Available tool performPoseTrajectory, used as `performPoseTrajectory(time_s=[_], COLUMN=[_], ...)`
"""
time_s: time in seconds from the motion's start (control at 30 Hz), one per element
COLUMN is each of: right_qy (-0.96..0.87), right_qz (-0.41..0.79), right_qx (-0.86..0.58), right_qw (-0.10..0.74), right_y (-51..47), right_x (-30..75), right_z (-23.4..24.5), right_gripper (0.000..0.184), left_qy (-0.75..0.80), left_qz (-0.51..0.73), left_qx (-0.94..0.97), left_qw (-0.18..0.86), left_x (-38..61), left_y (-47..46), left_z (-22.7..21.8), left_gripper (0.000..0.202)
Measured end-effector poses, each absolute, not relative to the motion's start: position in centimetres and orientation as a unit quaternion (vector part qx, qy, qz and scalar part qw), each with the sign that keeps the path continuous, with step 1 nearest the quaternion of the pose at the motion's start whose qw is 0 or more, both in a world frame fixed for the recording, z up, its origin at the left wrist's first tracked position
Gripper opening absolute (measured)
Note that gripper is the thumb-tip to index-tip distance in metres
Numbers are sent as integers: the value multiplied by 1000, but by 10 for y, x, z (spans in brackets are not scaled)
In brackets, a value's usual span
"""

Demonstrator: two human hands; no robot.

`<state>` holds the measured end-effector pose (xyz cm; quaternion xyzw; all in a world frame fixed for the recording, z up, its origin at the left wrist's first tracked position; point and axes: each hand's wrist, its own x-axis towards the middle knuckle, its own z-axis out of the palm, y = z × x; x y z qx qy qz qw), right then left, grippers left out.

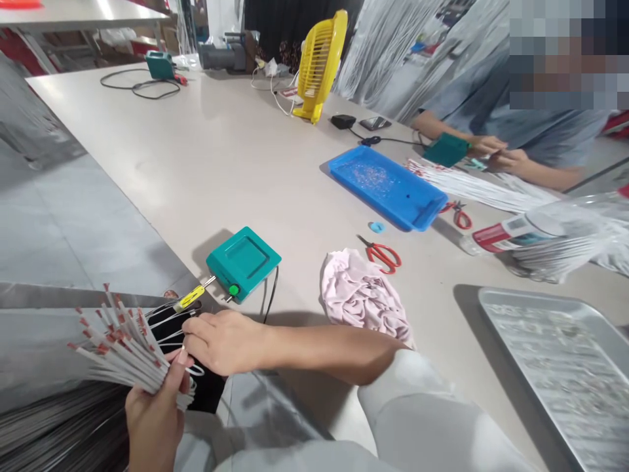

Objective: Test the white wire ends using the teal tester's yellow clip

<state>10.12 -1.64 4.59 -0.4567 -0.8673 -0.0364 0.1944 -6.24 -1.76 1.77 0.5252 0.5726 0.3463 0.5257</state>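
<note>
My left hand (160, 416) is closed round a bundle of white wires (130, 357), whose stripped copper ends fan out to the upper left. My right hand (213, 341) meets it at the bundle's right side. Its fingers are curled together near the left thumb, among thin white strands; what they pinch is hidden. Just beyond the hands, a teal box-shaped device (244, 259) with a green knob sits at the table edge. A yellow-covered piece (190, 298) sticks out from it toward the wires, and a black cord runs from its side.
Right of the device lie a pink cloth (361, 292), red-handled scissors (383, 255) and a blue tray (388, 187). A metal tray (565, 367) stands at right, near a plastic bottle (521, 229). A yellow fan (322, 69) stands farther back. Across the table, a co-worker's hands (501, 154) are by another teal device.
</note>
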Motion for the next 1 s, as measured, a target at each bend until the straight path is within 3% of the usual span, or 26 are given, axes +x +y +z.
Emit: performPoseTrajectory(time_s=[0.17, 0.43, 0.63, 0.8, 1.0], right_qy=[-872, -632, -433, -373, -435], right_qz=[59, 351, 614, 687, 649], right_qx=[-445, -542, -521, -485, -462], right_qw=[197, 429, 405, 392, 420], right_y=[-33, -31, -21, -20, -21], right_x=[109, 109, 92, 81, 81], right_z=[50, 44, 48, 42, 39], right_gripper=[21, 16, 36, 31, 24], left_qy=[624, 576, 547, 531, 502], left_qz=[387, 349, 341, 333, 334], left_qx=[395, 412, 432, 439, 425], left_qw=[552, 614, 630, 643, 675], left_x=[-57, -65, -69, -71, -74], left_y=[-18, -21, -23, -22, -23], left_z=[29, 36, 37, 35, 32], left_gripper=[17, 23, 25, 28, 31])
